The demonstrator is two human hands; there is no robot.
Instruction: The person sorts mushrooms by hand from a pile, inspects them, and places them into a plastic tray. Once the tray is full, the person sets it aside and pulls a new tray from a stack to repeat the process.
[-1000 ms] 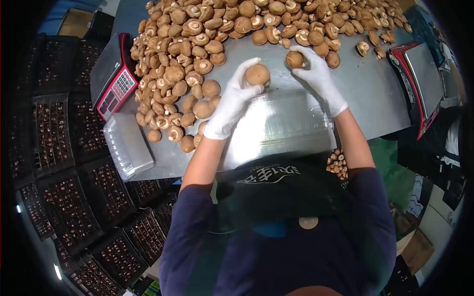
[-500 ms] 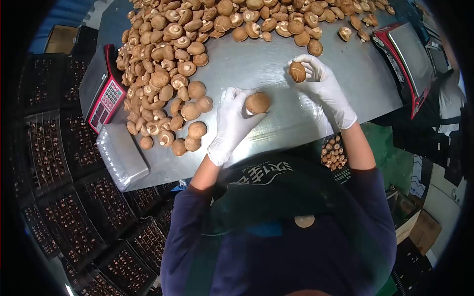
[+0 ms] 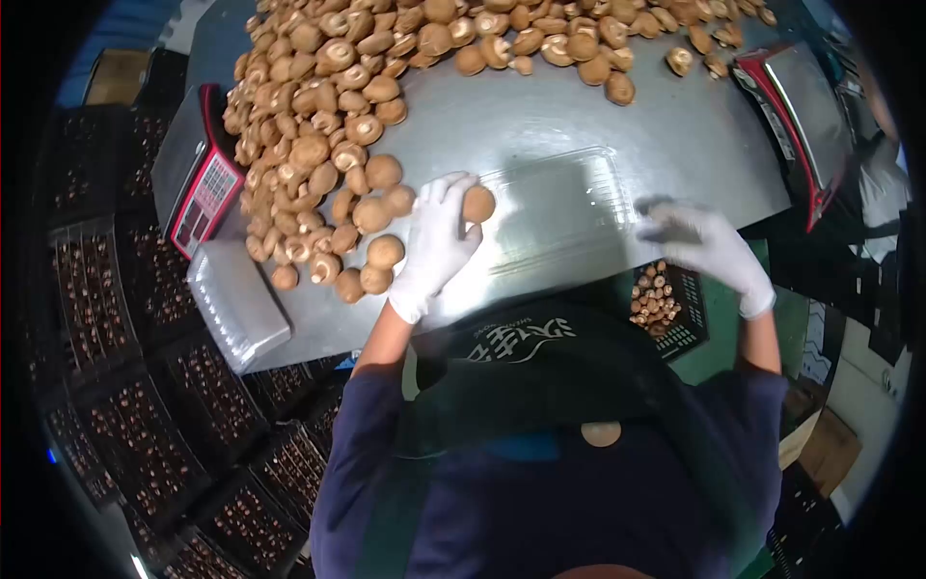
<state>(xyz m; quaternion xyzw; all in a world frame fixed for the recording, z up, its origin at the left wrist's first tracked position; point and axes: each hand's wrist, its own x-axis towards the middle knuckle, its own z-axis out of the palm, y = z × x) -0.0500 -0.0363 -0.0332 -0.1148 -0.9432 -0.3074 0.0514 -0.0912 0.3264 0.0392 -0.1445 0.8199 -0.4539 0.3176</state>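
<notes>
A clear plastic tray (image 3: pixel 606 188) lies on the metal table in front of me. At its left end my left hand (image 3: pixel 436 241), in a white glove, has thumb and fingers around the side of a brown shiitake mushroom (image 3: pixel 478 204). My right hand (image 3: pixel 712 246), also gloved, is over the table's front edge, right of the tray and near a black basket of mushrooms (image 3: pixel 680 333). Its fingers are smeared by motion, with a dark blur at the tips; I cannot tell whether it holds anything. Several loose shiitakes (image 3: pixel 371 216) lie just left of my left hand.
A large heap of shiitakes (image 3: pixel 328 92) covers the table's back and left. Red-edged scales stand at the left (image 3: pixel 206 198) and right (image 3: pixel 793 125). A stack of clear trays (image 3: pixel 236 304) sits at the left front corner. Black crates of mushrooms (image 3: pixel 145 425) fill the floor at left.
My left hand has moved slightly left with its mushroom, at the tray's left end. My right hand has swung right and down from above the tray toward the basket; its mushroom no longer shows clearly.
</notes>
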